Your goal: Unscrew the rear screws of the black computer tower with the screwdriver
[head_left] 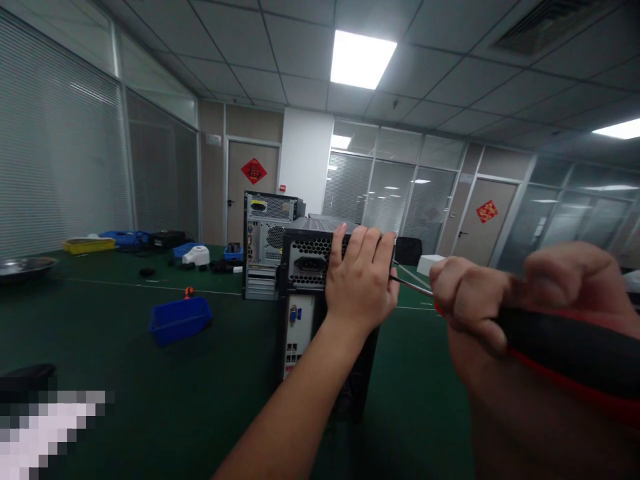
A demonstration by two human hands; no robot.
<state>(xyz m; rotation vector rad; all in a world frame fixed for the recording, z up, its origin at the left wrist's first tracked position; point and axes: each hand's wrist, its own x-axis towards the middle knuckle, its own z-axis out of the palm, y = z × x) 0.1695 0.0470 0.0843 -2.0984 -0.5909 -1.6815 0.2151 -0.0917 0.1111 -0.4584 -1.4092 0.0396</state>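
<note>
A black desktop computer case (301, 313) stands upright in front of me, its rear panel with power socket and ports facing me. My left hand (361, 283) is laid over its upper right rear corner, fingers curled against the top edge and thumb at the side. In my right hand (473, 297) is a screwdriver (565, 350) with a red and black handle. Its thin metal shaft points left, and the tip reaches the case's right edge beside my left thumb. Whether the tip sits in a screw cannot be seen.
Behind the case stands a second computer case (260, 250). To the left lie a blue bin (181, 321), a white bottle (196, 256), a yellow tray (89, 246) and a metal bowl (25, 268). A white box (430, 265) is at the back right of the green table (225, 400).
</note>
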